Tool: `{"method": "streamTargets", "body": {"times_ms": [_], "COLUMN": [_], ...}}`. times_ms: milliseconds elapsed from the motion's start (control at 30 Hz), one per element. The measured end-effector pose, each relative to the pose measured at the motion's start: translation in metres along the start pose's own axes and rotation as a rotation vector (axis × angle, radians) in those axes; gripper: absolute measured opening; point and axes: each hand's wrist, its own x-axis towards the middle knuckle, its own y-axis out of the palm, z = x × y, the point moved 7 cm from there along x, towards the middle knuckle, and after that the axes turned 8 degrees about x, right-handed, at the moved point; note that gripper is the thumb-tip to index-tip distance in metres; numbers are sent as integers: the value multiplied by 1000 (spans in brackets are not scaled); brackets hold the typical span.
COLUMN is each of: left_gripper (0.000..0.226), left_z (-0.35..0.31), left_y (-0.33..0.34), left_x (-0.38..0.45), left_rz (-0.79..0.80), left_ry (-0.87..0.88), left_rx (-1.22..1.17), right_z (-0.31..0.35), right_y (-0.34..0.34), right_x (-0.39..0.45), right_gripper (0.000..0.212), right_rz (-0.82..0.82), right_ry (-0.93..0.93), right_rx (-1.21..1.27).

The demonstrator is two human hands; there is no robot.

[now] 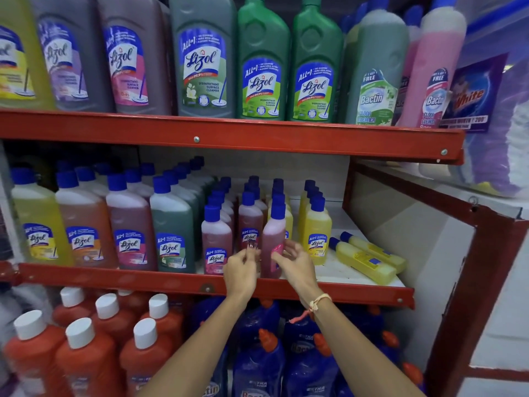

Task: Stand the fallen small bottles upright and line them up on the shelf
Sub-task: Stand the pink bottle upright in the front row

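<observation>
Two hands are raised at the shelf (343,292) edge: the right hand (296,260) is wrapped round an upright pink bottle (273,239), steadied by the left hand (242,266) fingertips, apparently for alignment. Farther right, two yellow bottles (367,257) lie fallen.

The shelves (229,133) are red with a white floor. At the middle shelf's front edge stands a pink bottle (273,242) with a blue cap; two yellow bottles (367,257), also blue-capped, lie near its right edge. Upright yellow bottles (316,233) carry blue-and-white labels. The bottom shelf holds orange bottles (86,356) with white caps and blue bottles (257,365) with orange caps. The wrist band (319,302) is cream and pink.
</observation>
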Motion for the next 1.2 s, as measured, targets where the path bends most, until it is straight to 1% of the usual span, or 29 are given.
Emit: {"method": "streamTargets", "body": {"times_ms": [67,133,167,267,333,400,500,600,700,833,967,1000,1067,1133,1167,1200], "left_gripper": [38,43,44,45,45,51,48,48,49,47,45,42,34,29,26,23], "left_z": [3,1,-1,3,9,6,-9,-10,-7,-10,-11,-12,-18,-27,-30,-35], "left_y": [-1,-4,-4,-2,3,3,-3,-3,-6,-7,-7,-7,-7,-6,-2,8], "left_x": [-3,-9,-10,-7,-2,-3,-10,-9,-5,-6,-8,-11,-20,-34,-38,-41], "left_rz": [16,29,35,40,28,14,-35,-47,-83,-129,-128,-144,-225,-310,-317,-281], "left_ry": [-62,-103,-114,-112,-101,-113,-90,-100,-129,-134,-128,-113,-41,47,90,118], "left_rx": [-69,-143,-159,-153,-112,-65,25,47,52,73,83,105,151,133,116,113], "right_z": [1,4,6,13,15,13,5,1,-2,-5,-6,-4,2,4,5,5], "right_y": [6,9,9,13,14,15,20,31,44,49,46,43,35,16,3,-13], "right_x": [-2,-2,-1,4,7,11,19,25,32,38,39,39,38,39,39,38], "right_gripper": [61,65,65,52,47,45,42,38,46,49,49,47,47,43,37,29], "right_rz": [14,-11,-15,49,71,99,163,222,274,325,329,326,311,248,201,152], "right_ry": [-8,-36,-44,-72,-83,-55,44,110,150,170,129,108,73,40,32,36], "right_rx": [-30,-77,-86,-72,-76,-41,76,160,198,193,126,109,74,20,-5,-11]}}
